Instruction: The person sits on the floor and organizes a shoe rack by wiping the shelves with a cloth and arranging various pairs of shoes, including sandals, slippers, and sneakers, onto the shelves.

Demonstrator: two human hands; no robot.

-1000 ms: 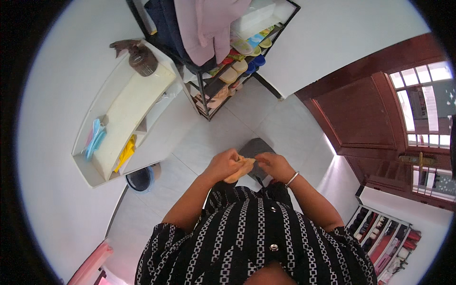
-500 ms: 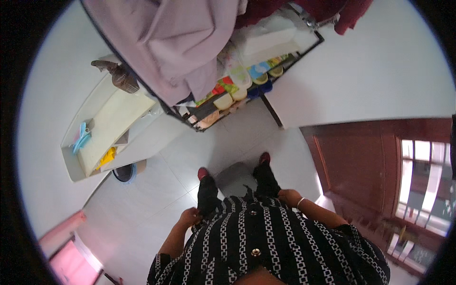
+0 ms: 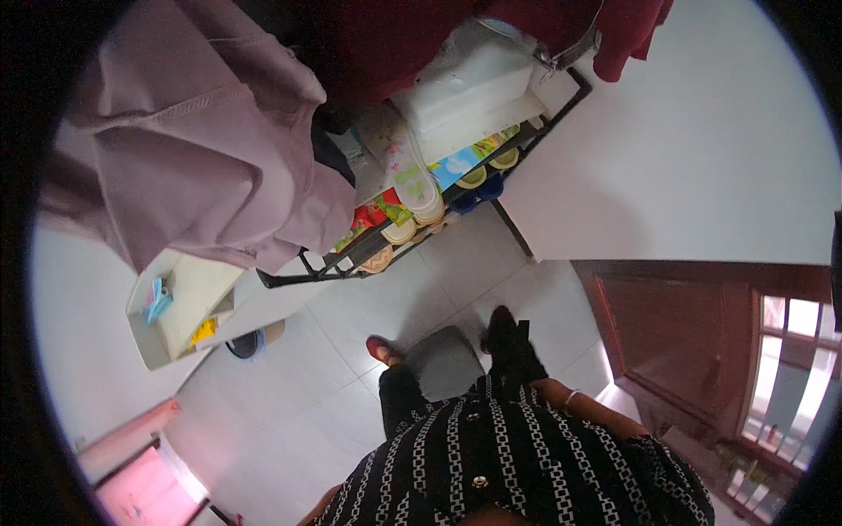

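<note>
My right hand [image 3: 550,393] rests against the side of my black patterned shirt [image 3: 526,430], by the top of my black trousers [image 3: 511,355]. Its fingertips are hidden, so whether they grip the cloth does not show. A white bracelet [image 3: 573,399] circles that wrist. Of my left arm only a bit of forearm [image 3: 323,505] shows at the lower edge; the hand is out of sight. A grey stool [image 3: 445,364] stands between my legs, with a dark red shoe [image 3: 377,346] to its left.
Ahead, a black-framed rack [image 3: 561,110] holds several slippers [image 3: 414,188] and a white box [image 3: 474,92]. Mauve cloth [image 3: 202,167] and maroon cloth [image 3: 377,44] hang over it. Left are a cream shelf unit [image 3: 145,329] and a bin [image 3: 244,344]; right, a brown door [image 3: 667,329].
My left hand has dropped out of view. The hanging cloth and rack appear nearer, and the mauve cloth has shifted left in view. My right hand stays by my side.
</note>
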